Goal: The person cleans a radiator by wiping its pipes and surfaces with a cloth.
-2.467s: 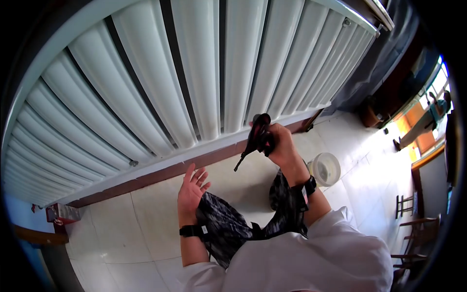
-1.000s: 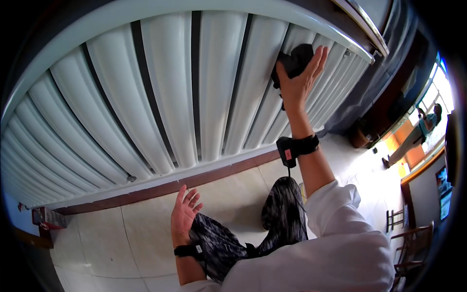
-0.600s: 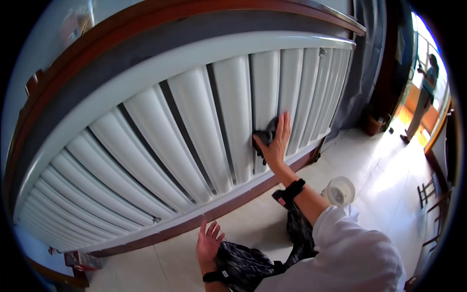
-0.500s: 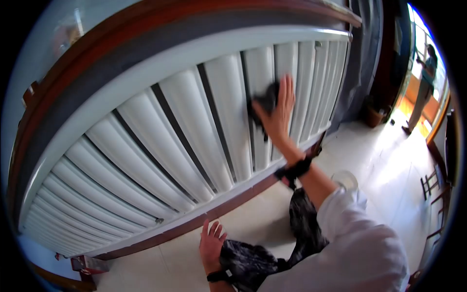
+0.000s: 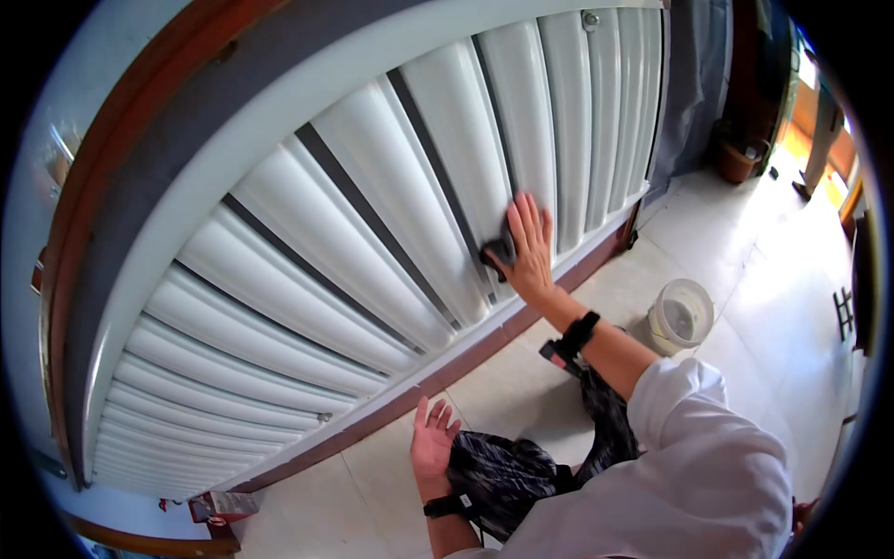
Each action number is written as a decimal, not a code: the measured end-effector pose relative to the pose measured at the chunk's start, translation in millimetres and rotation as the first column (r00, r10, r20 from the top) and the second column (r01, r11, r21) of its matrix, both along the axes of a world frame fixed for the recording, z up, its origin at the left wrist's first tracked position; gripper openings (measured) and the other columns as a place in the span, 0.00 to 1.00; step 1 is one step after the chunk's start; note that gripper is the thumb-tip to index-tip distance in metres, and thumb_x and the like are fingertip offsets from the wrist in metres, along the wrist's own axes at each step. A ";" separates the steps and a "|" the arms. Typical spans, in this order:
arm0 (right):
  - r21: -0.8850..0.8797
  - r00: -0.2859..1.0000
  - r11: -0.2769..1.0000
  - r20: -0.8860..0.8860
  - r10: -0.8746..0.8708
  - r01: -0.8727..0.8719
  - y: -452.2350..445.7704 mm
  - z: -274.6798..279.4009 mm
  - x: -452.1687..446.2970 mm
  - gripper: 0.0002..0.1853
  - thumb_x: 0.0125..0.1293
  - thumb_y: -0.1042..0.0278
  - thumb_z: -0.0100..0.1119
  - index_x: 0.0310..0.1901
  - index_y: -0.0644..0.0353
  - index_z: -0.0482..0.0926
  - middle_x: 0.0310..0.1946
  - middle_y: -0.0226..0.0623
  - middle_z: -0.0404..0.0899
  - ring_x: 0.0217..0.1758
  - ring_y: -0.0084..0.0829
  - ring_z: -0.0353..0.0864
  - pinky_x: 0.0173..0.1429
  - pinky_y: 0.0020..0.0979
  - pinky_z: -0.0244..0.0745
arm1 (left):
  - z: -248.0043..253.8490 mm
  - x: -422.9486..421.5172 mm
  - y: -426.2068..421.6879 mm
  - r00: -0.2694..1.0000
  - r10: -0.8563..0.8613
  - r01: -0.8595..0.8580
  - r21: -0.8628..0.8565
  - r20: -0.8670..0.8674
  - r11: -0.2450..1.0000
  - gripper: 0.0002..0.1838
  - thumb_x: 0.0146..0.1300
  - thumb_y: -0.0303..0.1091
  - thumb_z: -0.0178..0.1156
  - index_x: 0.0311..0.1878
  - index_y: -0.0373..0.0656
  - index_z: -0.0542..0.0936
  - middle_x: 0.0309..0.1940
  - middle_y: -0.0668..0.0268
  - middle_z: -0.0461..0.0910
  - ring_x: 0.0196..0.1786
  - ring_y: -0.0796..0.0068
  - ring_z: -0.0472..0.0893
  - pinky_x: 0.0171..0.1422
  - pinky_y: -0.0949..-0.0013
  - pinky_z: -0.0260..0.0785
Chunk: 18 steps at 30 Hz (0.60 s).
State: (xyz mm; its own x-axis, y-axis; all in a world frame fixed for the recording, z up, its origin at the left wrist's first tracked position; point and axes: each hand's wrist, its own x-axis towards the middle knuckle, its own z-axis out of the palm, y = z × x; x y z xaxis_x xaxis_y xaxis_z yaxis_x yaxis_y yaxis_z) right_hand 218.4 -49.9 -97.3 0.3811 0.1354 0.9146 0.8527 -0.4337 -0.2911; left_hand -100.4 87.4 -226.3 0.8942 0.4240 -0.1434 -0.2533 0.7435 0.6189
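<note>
A dark bundle (image 5: 500, 253) is pressed against a big white radiator (image 5: 466, 149), low down on its long bars. Most of the bundle is hidden, so I cannot tell just what it is. The right hand (image 5: 529, 250) holds it there, lying over it with long, straight fingers that point up and the thumb out to the side.

The left hand (image 5: 435, 440) is lower down and to the left of the right hand. It is open wide, with its fingers a bit bent and its palm showing. It is just beside the knee of the black and gray pants (image 5: 503, 470), and apart from the radiator.

Each arm has a black band, one behind the right hand (image 5: 579, 334) and one behind the left hand (image 5: 447, 505). The person's shirt (image 5: 670, 475) is white.

A see-through bucket (image 5: 662, 328) stands on the pale floor (image 5: 773, 317), to the right of the right hand and a bit lower. Left of the left hand, and lower, is a red box (image 5: 223, 506). Far off, up and to the right of both hands, are a brown pot (image 5: 736, 165) and part of another person (image 5: 823, 135) by a bright doorway.
</note>
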 end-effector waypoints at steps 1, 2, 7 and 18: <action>-0.037 0.998 0.999 -0.055 -0.011 0.009 -1.2 -22.7 -3.4 0.44 0.53 0.57 0.67 0.68 0.60 0.55 0.70 0.48 0.53 0.73 0.48 0.51 0.72 0.54 0.40 | -0.5 2.1 0.1 1.000 -0.008 0.008 0.000 0.001 1.000 0.28 0.69 0.48 0.46 0.70 0.51 0.58 0.58 0.59 0.69 0.59 0.63 0.70 0.61 0.53 0.66; -0.042 0.995 0.999 -0.096 -0.018 0.014 -1.8 -41.9 -9.6 0.43 0.53 0.61 0.66 0.68 0.62 0.55 0.70 0.49 0.51 0.74 0.48 0.50 0.72 0.54 0.39 | -0.1 1.7 -1.4 1.000 -0.016 0.016 -0.003 0.000 1.000 0.29 0.69 0.49 0.47 0.70 0.51 0.58 0.58 0.59 0.69 0.59 0.63 0.70 0.61 0.53 0.66; -0.332 0.911 0.939 -0.354 -0.210 0.087 -17.2 -126.8 -35.2 0.41 0.49 0.76 0.61 0.67 0.65 0.56 0.71 0.51 0.46 0.75 0.50 0.45 0.71 0.53 0.45 | 0.4 -5.3 -6.8 1.000 -0.012 0.014 0.098 -0.019 0.995 0.33 0.67 0.54 0.48 0.71 0.51 0.56 0.60 0.62 0.68 0.62 0.68 0.68 0.62 0.58 0.64; 0.512 -0.522 0.814 -0.790 0.321 -0.274 -71.2 -58.0 -86.3 0.29 0.59 0.43 0.61 0.49 0.63 0.78 0.37 0.35 0.81 0.34 0.26 0.80 0.37 0.24 0.75 | 19.1 28.7 -60.2 0.922 -0.071 0.224 0.373 -0.381 0.900 0.39 0.65 0.60 0.50 0.71 0.48 0.54 0.67 0.59 0.59 0.68 0.61 0.62 0.65 0.53 0.58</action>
State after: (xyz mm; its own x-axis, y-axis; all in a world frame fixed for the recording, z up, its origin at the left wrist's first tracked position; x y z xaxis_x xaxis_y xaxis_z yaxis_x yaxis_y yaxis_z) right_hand 132.1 -121.1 -155.3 0.5025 0.6754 -0.5398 -0.5612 -0.2201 -0.7979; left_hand -71.7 27.2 -207.3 0.8738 0.3795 -0.3041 0.1291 0.4219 0.8974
